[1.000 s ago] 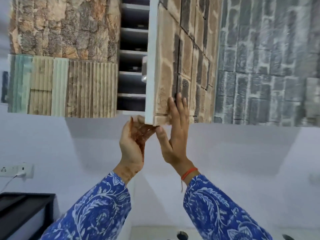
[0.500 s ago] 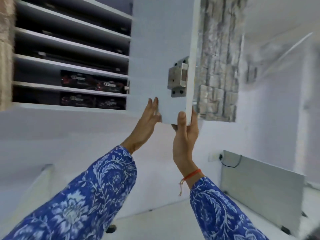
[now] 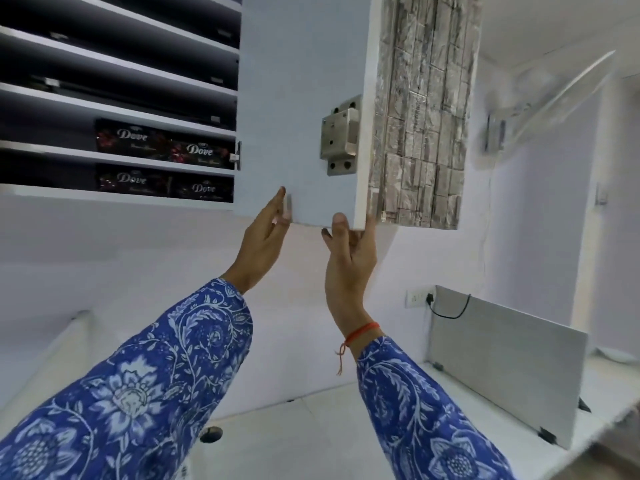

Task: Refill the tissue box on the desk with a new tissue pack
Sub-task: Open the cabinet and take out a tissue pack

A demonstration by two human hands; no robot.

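Observation:
A wall cabinet stands open above me, its white door (image 3: 298, 109) swung out to the right. On the two lowest shelves lie dark flat tissue packs (image 3: 162, 145) printed "Dove", with another row of them (image 3: 162, 183) below. My left hand (image 3: 263, 240) is raised with flat fingers touching the door's bottom edge on its inner side. My right hand (image 3: 349, 261) grips the door's lower outer corner, thumb on the inner face and fingers behind. No tissue box is in view.
A metal lock (image 3: 341, 136) is fixed on the door's inner face. Grey stone-pattern cladding (image 3: 422, 126) covers the cabinet front to the right. Below lies a white desk top (image 3: 298, 441) with a grey divider panel (image 3: 502, 362) and a wall socket (image 3: 419, 297) with a black cable.
The cabinet door has swung from nearly shut to wide open, revealing shelves with the dark packs. Both hands stayed at its lower edge and moved right with it.

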